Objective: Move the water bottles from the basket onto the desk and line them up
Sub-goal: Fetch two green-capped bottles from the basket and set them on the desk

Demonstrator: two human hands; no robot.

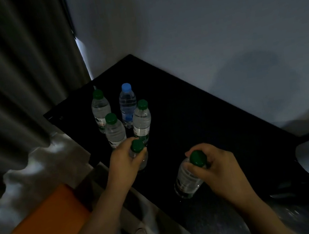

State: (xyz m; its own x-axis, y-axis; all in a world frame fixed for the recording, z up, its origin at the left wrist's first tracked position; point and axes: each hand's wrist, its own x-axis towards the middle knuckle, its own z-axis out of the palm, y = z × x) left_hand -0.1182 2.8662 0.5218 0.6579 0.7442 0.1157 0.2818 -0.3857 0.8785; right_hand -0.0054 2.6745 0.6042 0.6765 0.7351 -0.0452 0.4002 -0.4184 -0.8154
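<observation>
— While left hand (124,161) and right hand (220,169) each grip a green-capped clear plastic bottle's neck at the black desk (199,114), what matters?
— Stand left bottle (137,145) and tilted right bottle (186,180) upright, in line with the four standing bottles (141,122).

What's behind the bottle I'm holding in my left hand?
Four bottles stand on the desk: the nearest green-capped bottle, a second green-capped bottle, then the blue-capped bottle and the far green-capped bottle. The left hand and its held bottle partly hide the nearest two's bases.
</observation>
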